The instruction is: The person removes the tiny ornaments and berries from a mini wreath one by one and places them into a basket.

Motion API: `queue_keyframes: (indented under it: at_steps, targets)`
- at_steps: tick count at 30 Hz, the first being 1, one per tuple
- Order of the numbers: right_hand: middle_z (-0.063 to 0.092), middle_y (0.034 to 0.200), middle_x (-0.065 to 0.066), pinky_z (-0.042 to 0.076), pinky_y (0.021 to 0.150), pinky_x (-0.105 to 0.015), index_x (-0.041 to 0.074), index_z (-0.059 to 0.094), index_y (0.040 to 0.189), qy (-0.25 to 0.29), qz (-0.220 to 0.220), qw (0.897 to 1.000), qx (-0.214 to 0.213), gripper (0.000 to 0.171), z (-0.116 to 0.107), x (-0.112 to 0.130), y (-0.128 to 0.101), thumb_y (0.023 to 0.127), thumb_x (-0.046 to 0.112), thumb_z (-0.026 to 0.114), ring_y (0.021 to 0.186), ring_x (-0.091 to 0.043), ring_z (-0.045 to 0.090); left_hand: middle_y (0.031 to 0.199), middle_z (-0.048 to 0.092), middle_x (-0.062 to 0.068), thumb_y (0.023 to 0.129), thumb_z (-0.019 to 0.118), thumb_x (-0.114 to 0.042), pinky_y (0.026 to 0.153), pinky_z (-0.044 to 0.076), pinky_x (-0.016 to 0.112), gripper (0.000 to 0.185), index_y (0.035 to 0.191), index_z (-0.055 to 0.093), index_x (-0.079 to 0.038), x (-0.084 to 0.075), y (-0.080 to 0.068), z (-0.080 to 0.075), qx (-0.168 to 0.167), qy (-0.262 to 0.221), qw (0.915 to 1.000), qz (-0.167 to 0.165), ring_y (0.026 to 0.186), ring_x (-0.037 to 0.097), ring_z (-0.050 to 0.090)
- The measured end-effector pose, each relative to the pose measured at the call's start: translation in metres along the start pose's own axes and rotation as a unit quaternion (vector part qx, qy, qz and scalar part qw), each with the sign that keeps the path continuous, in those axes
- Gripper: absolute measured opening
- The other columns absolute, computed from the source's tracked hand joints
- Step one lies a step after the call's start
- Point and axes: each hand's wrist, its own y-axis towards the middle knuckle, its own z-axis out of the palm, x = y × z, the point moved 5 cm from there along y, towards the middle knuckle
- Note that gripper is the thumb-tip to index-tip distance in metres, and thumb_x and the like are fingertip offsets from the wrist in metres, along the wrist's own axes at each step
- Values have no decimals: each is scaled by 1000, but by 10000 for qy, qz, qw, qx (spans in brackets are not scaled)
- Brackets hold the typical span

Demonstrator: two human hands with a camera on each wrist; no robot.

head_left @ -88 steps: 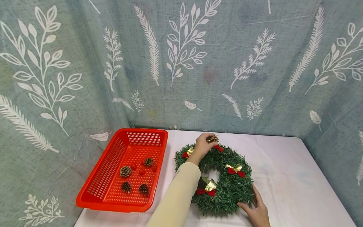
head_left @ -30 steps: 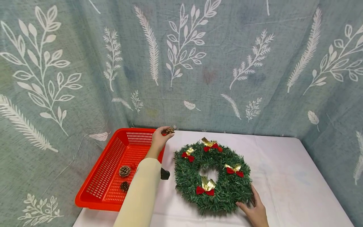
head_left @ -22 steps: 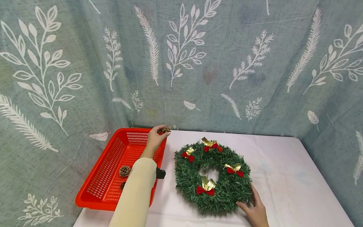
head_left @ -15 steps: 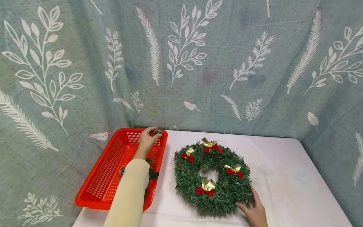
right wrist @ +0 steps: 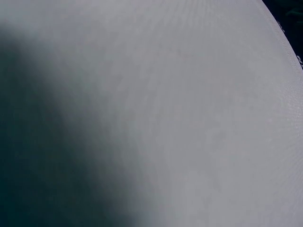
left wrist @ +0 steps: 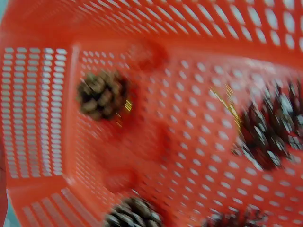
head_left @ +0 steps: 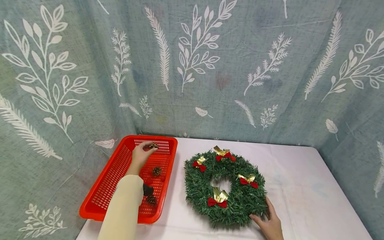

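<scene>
My left hand (head_left: 139, 157) pinches a small brown pine cone (head_left: 154, 146) between thumb and fingers, over the far part of the red plastic basket (head_left: 173, 166). The hand is outside the left wrist view, which looks down into the basket. On the right, a green wreath (head_left: 240, 205) lies flat on the white table, trimmed with several gold and red bows (head_left: 249, 181). My right hand (head_left: 271, 224) touches its lower right edge, thumb and index finger spread along the greenery. The right wrist view shows only a blurred pale surface and a dark shape.
More pine cones (left wrist: 102, 94) lie in the basket, one with a gold tie (left wrist: 232, 111), near several small red balls (left wrist: 147, 54). A black device (head_left: 147, 190) sits at the left wrist. The patterned curtain (head_left: 222, 80) hangs behind the table (head_left: 300, 186).
My left hand has carried the pine cone from the top of the wreath leftward, past the basket's rim, to over the basket. The right hand and the wreath have stayed in place.
</scene>
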Motion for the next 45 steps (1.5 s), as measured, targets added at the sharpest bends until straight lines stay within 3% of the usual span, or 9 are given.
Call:
queue_keyframes:
  at_steps: [9,18,24,26,30,34,40,45]
  targets:
    - [17,151,-31,34,105,-55,9,5,153,-2,29,10000,-22,114,2,0,-1,73,44,79,133,-49,27,131,52,22,90,66,-22,99,43,47,48,132,52,-1,38,-12,-17,-271,-279,9987,-334,121,34,49]
    - [15,152,-31,33,106,-55,9,5,153,63,-19,10000,23,112,-1,1,0,75,41,78,134,-49,26,130,49,30,93,61,-15,98,43,51,46,132,48,7,63,-30,-19,-585,247,9948,-795,120,42,48]
    - [16,152,-30,35,105,-55,10,6,153,-1,-81,10000,-16,112,1,1,0,74,41,78,133,-48,29,122,54,31,93,60,-13,74,50,40,43,129,48,8,76,-41,-16,-687,384,9916,-1030,101,39,56]
    - [16,152,-31,35,104,-55,10,5,153,-21,-91,9999,-43,112,1,1,0,74,41,78,133,-49,29,120,55,31,93,61,-13,72,50,39,43,129,49,9,79,-42,-14,-713,434,9910,-1046,99,39,57]
    - [15,152,-30,34,105,-55,10,5,153,41,-72,9999,-80,113,1,1,-1,74,41,79,133,-49,28,119,56,30,92,61,-12,80,51,44,43,128,50,8,80,-43,-12,-790,474,9906,-1015,103,40,57]
    - [17,152,-30,34,105,-54,10,7,153,91,-76,9999,-121,113,1,0,-2,73,40,80,133,-48,29,121,56,29,92,62,-12,78,51,44,43,129,50,7,83,-43,-12,-826,392,9910,-982,104,39,57]
    - [17,151,-31,34,105,-55,9,7,153,47,-78,9998,-154,112,1,0,-2,73,40,80,132,-49,29,128,51,29,90,64,-11,96,45,50,47,131,48,8,86,-40,-16,-771,-73,9937,-804,118,41,49]
    - [18,151,-30,35,105,-55,9,7,153,1,-95,9998,-149,112,0,0,-1,74,40,79,132,-49,30,129,51,28,89,66,-12,97,44,50,50,131,48,7,84,-36,-21,-790,-209,9940,-731,119,40,50]
